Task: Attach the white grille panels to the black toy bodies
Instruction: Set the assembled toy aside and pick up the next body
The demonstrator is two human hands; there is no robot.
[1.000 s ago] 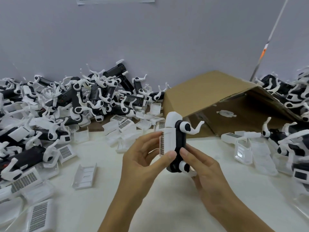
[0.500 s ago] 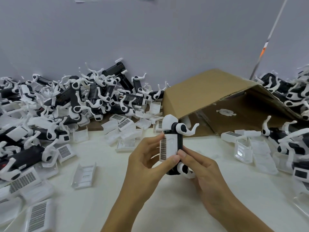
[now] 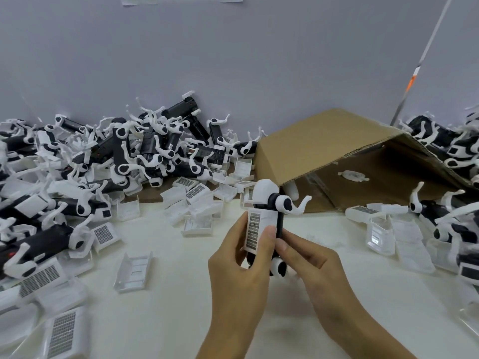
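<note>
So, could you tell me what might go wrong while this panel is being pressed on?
The white grille panel may seat crooked on the black toy body, since only the left hand thumb presses it. The right hand grips close to the white jointed leg, which might snag.

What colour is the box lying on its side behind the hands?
Plain brown cardboard box, seen best in the head view, the only view.

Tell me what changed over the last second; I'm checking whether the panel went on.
Both hands brought the black toy body lower and closer. The left hand slid its thumb up over the white grille panel, pressing it against the body. The right hand kept its grip on the body's edge. The piles and cardboard box stayed put.
</note>
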